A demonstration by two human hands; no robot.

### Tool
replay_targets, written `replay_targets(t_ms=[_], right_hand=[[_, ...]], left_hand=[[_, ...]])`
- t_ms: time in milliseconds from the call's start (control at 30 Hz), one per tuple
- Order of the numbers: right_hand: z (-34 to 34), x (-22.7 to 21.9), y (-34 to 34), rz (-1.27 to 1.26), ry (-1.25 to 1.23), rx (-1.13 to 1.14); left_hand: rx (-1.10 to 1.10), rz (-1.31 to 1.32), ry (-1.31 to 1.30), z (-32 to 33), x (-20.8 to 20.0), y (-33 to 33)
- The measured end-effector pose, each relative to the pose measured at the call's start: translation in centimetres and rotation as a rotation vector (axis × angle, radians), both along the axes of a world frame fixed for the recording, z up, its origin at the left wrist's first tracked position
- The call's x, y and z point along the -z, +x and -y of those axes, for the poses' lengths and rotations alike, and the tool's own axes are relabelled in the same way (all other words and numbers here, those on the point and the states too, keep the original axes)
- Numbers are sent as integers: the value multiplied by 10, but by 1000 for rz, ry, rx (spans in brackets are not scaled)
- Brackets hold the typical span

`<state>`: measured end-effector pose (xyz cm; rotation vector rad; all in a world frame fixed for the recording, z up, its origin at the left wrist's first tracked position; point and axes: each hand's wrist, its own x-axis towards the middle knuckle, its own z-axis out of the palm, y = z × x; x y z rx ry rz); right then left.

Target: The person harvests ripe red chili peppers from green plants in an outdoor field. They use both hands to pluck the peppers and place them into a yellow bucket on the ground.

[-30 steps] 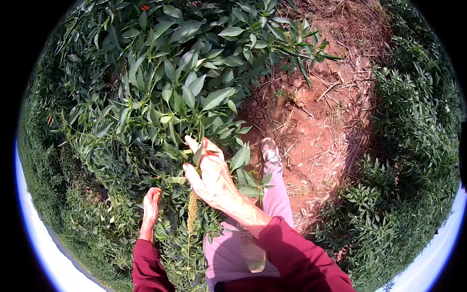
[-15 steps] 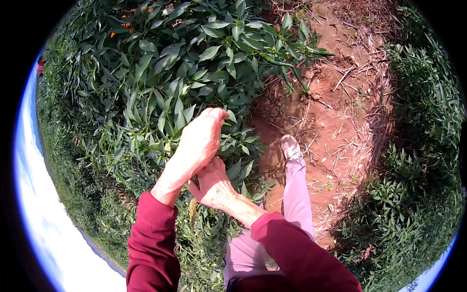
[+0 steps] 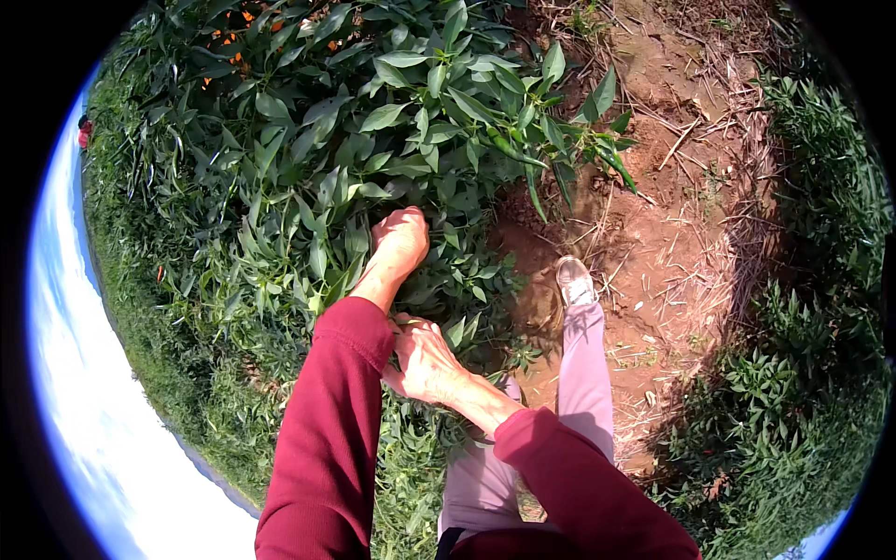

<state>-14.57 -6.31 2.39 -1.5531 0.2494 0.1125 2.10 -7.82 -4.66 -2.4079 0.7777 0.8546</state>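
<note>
1. The leafy green plant (image 3: 373, 149) fills the upper left of the view, its long pointed leaves spreading toward the red soil path (image 3: 672, 224) on the right.
2. The left hand (image 3: 401, 238) reaches forward into the foliage, wrist bent down, fingers curled together among the leaves; whether they clamp a leaf or stem I cannot tell.
3. The right hand (image 3: 425, 359) sits lower, just beside the left forearm, fingers bent inward near the dark red sleeve (image 3: 331, 420); what it grips, if anything, is hidden.
4. Count: two hands, two red sleeves, one white shoe (image 3: 574, 278) set on the soil, one pink trouser leg (image 3: 583, 373) clearly in view.
5. A few small orange spots (image 3: 233, 42) show among leaves at the top left.
6. More low green plants (image 3: 803, 392) border the path on the right.
</note>
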Motion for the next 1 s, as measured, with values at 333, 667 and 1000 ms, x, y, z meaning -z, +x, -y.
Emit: replay_targets(t_ms=[333,667,1000], right_hand=[[6,-6,-5,36,161,20],[51,47,11,-184,202,260],[65,108,52,-332,40,57]], left_hand=[[181,-324,110,-37,-30,11],[-5,-413,57,-61,-64,5],[-89,-353,-150,-73,-80,1]])
